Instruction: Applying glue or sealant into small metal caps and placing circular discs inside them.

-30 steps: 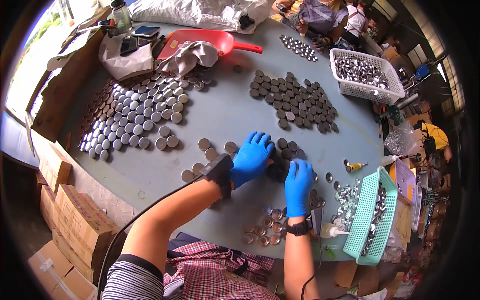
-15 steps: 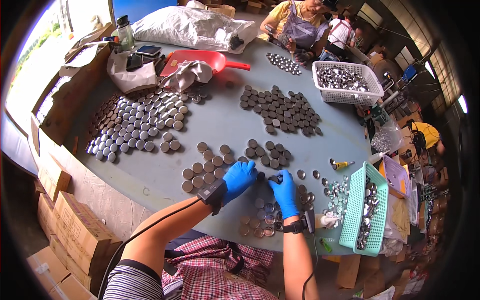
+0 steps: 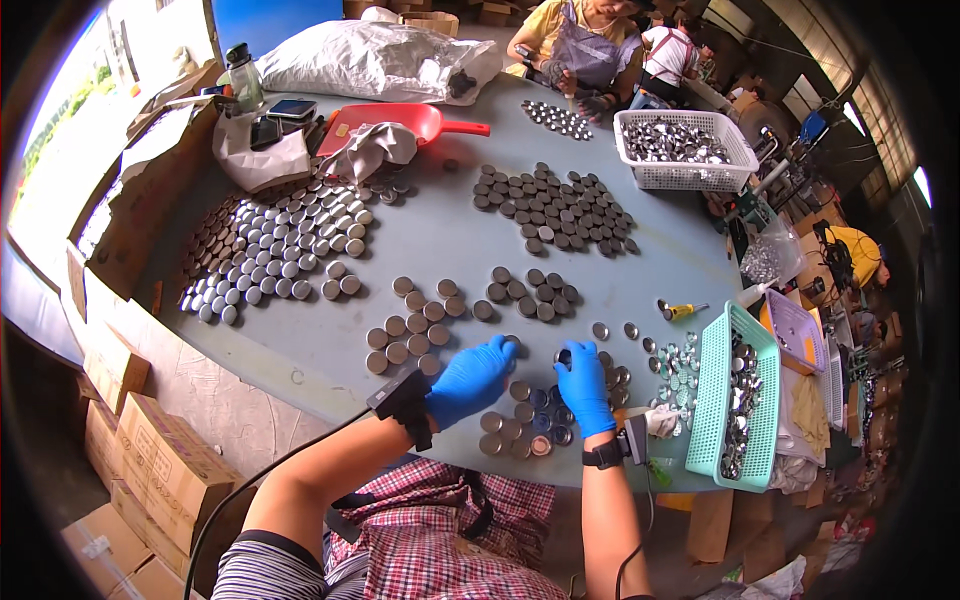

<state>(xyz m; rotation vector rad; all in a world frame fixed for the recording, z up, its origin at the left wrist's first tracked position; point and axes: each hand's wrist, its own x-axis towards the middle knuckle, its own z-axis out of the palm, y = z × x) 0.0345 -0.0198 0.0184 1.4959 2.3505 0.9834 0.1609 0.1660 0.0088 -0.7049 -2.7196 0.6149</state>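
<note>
Hands in blue gloves: left hand pinching a round metal lid, right hand gripping another lid, loose lids on the counter right beneath both

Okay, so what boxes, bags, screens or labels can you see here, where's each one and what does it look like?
Cardboard boxes: brown cartons stacked on the floor, lower left, with pale stickers.
White sack: big crumpled plastic bag at the table's far edge.
Phone: dark flat screen, far left, beside a clear bottle.
Clear plastic bag: small, right of the table.
</note>
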